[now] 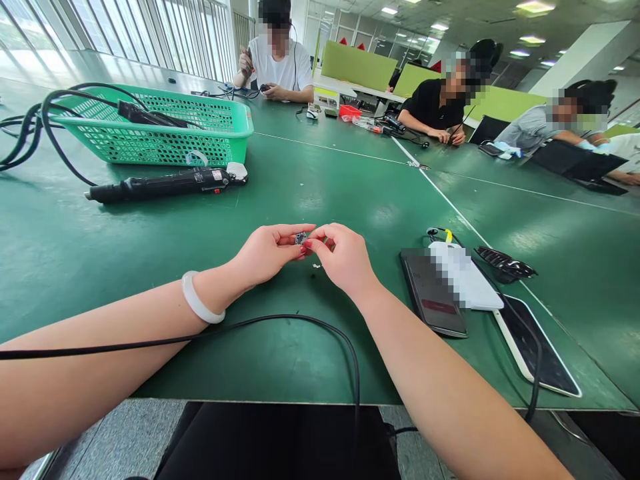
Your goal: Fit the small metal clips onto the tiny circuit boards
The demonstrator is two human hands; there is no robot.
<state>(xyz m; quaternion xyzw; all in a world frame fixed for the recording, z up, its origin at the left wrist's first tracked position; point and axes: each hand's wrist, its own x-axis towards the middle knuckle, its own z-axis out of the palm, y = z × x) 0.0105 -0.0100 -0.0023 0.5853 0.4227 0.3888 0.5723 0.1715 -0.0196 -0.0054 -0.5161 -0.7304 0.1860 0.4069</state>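
Between my hands, just above the green tabletop [320, 177], is a small dark piece with light spots [301, 238] that looks like a tiny circuit board. My left hand [267, 253] pinches it between thumb and fingers, with a white bangle on the wrist. At its right edge my right hand [345, 257] has thumb and forefinger pressed together; whether they grip the piece or something smaller is hidden. Small white bits [316, 266] lie on the table below my fingers.
A green basket [165, 153] with cables and a black electric screwdriver [165, 185] are at the left. Phones [433, 293] and a white flat box [480, 283] lie at the right. A black cable [280, 316] crosses in front. Several people sit across the table.
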